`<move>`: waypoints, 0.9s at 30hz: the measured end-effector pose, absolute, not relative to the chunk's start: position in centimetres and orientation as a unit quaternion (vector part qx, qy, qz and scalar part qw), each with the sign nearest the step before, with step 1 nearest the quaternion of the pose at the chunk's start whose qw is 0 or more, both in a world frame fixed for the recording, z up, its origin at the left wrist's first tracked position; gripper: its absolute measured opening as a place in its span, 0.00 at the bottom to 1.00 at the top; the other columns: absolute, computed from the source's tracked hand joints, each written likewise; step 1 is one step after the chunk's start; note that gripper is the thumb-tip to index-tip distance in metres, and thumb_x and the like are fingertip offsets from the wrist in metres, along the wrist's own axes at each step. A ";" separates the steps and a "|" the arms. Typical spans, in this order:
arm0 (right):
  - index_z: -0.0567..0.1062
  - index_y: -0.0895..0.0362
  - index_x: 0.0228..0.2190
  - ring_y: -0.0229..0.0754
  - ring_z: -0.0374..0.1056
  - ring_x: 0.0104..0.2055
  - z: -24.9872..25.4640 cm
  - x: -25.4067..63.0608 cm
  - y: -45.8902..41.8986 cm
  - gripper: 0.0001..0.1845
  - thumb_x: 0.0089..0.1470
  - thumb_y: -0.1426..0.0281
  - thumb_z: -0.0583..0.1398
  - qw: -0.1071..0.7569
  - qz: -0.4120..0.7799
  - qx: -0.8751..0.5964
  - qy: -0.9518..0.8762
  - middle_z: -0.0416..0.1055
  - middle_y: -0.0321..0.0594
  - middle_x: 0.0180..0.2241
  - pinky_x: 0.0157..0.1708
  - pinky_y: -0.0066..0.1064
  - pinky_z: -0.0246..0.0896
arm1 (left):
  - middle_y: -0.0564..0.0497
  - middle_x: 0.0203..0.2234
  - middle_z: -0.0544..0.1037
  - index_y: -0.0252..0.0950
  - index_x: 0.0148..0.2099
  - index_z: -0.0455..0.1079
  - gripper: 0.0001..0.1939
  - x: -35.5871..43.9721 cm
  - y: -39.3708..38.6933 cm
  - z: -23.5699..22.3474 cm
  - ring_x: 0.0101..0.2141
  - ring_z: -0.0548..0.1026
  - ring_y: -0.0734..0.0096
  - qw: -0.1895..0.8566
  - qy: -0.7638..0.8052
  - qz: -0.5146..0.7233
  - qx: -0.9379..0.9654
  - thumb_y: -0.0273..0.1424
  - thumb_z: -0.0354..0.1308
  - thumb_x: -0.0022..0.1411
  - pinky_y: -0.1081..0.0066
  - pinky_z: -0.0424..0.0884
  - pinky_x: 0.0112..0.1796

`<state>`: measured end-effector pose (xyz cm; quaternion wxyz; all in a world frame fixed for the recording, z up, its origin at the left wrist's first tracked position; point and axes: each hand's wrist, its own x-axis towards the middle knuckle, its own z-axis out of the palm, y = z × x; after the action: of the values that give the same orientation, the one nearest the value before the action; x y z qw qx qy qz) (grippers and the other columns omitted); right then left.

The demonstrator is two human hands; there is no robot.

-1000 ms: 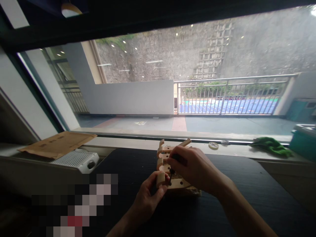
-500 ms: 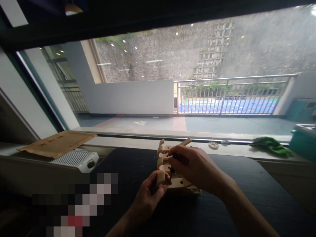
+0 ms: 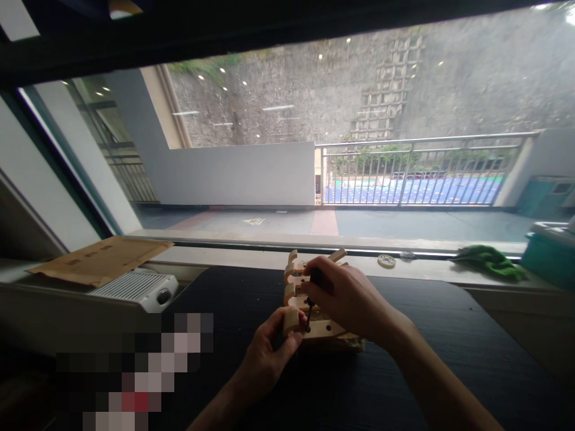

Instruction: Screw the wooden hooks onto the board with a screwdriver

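Observation:
A pale wooden model [image 3: 318, 328] with several curled, finger-like parts lies on the black table [image 3: 215, 299]. My left hand [image 3: 272, 344] is closed around its nearest curled part, thumb and fingers pinching it from both sides. In my right hand [image 3: 341, 293] is a black-handled screwdriver [image 3: 310, 308], held steeply upright. The tip reaches a dark hole in the nearest wooden strip, beside my left fingertips; whether a screw sits in it cannot be made out. Another dark hole shows farther right on that strip. My right hand covers much of the model's middle.
Behind the table runs a windowsill with a roll of tape [image 3: 386, 261], a green cloth [image 3: 489, 261] and a teal box [image 3: 548, 251]. At left, a brown envelope [image 3: 103, 257] lies over a white ridged device [image 3: 137, 290]. A pixelated patch covers the lower left.
The screwdriver's handle has turned slightly and stands a little more upright in my right hand. My left hand keeps its grip on the wooden part. The whole view has shifted slightly.

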<state>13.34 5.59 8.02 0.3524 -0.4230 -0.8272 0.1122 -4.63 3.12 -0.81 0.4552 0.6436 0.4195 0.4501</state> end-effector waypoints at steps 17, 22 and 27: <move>0.64 0.50 0.42 0.34 0.58 0.21 6.9 13.1 6.5 0.11 0.56 0.62 0.53 0.324 0.139 -0.459 -0.816 0.65 0.29 0.20 0.22 0.26 0.43 | 0.51 0.36 0.74 0.38 0.43 0.68 0.09 -5.0 3.3 -1.4 0.39 0.70 0.68 0.458 0.406 0.442 0.655 0.31 0.55 0.60 0.74 0.65 0.42; 0.64 0.51 0.37 0.33 0.57 0.21 6.9 13.1 6.6 0.08 0.56 0.61 0.54 0.331 0.130 -0.459 -0.815 0.65 0.28 0.20 0.21 0.26 0.44 | 0.52 0.36 0.73 0.38 0.44 0.68 0.09 -5.0 3.2 -1.3 0.39 0.69 0.69 0.455 0.408 0.436 0.661 0.31 0.55 0.60 0.74 0.65 0.42; 0.63 0.52 0.33 0.32 0.56 0.20 7.0 13.1 6.6 0.08 0.55 0.61 0.55 0.336 0.112 -0.466 -0.811 0.64 0.28 0.19 0.21 0.26 0.43 | 0.52 0.36 0.73 0.39 0.43 0.68 0.08 -5.0 3.2 -1.4 0.39 0.69 0.69 0.456 0.409 0.435 0.660 0.31 0.55 0.60 0.74 0.64 0.42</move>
<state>13.10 6.64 6.95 0.3358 -0.4660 -0.8109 0.1118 -4.97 3.22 -1.37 0.4563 0.6595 0.4089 0.4355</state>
